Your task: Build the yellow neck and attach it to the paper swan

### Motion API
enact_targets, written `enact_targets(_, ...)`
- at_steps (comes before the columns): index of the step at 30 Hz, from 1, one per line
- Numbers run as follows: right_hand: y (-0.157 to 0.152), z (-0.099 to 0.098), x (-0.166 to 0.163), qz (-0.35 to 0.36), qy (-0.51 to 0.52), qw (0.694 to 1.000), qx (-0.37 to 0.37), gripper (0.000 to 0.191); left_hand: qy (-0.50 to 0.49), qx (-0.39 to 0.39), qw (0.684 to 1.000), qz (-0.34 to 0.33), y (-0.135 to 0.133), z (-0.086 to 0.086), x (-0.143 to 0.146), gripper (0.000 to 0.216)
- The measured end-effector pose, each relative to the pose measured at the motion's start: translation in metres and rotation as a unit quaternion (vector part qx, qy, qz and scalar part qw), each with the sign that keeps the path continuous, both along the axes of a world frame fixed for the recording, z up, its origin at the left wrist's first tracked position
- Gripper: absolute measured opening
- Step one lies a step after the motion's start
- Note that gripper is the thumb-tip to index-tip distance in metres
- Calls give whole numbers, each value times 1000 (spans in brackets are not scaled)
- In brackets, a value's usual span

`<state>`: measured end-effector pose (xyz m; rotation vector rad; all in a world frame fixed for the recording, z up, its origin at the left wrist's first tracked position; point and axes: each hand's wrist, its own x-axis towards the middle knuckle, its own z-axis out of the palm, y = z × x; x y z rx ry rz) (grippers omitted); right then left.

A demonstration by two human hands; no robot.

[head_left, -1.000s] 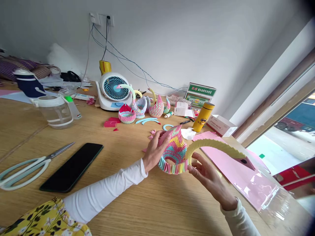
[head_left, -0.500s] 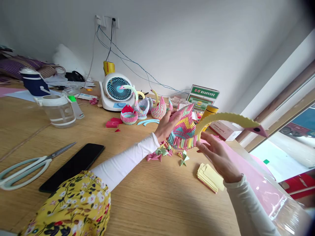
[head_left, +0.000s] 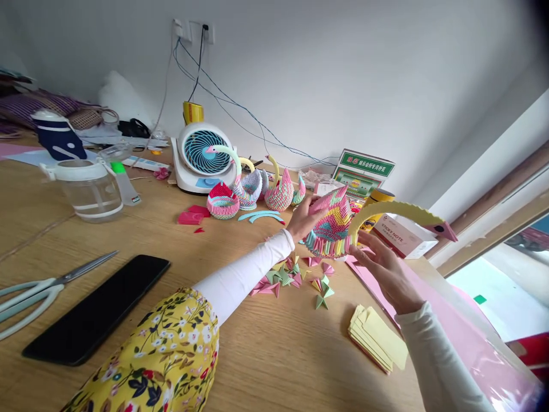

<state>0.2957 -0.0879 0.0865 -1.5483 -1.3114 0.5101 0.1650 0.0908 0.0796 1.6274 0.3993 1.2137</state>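
Note:
A folded-paper swan [head_left: 329, 228] in pink, yellow and blue is held up over the wooden table, its long yellow neck curving right to a pink-tipped head. My left hand [head_left: 305, 217] grips the swan's body at its left rear side. At the front, around the base of the neck, my right hand [head_left: 388, 273] has its fingers closed on the swan; some fingertips are hidden behind it. Loose folded paper pieces [head_left: 281, 276] in pink and green lie below the swan. Yellow paper slips [head_left: 377, 339] are stacked near my right forearm.
Several finished paper swans [head_left: 279, 190] stand by a white fan [head_left: 206, 151]. Scissors [head_left: 55, 289], a black phone [head_left: 100, 306] and a clear water jug [head_left: 88, 189] occupy the left side. A sticky-note box [head_left: 405, 236] and pink sheets [head_left: 441, 326] lie at right.
Both hands have carried the swan slightly right and farther from me. The view has shifted a little, exposing more of the loose folded pieces beneath.

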Motion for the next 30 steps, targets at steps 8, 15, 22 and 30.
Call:
enact_targets(8, -17, 18, -34, 65, -47, 995, -59, 55, 5, -111, 994, -1, -25, -8, -34, 35)
enact_targets(15, -97, 3, -38, 5, -17, 994, -104, 57, 28, -169, 985, -26, -110, -10, -61, 37)
enact_targets(22, -153, -51, -49, -70, 24, 992, -105, 59, 50, -185, 981, -30, -158, -37, -82, 37)
enact_targets(30, -109, -52, -60, -43, 34, 995, -83, 57, 56, -116, 992, -11, -117, -42, -77, 34)
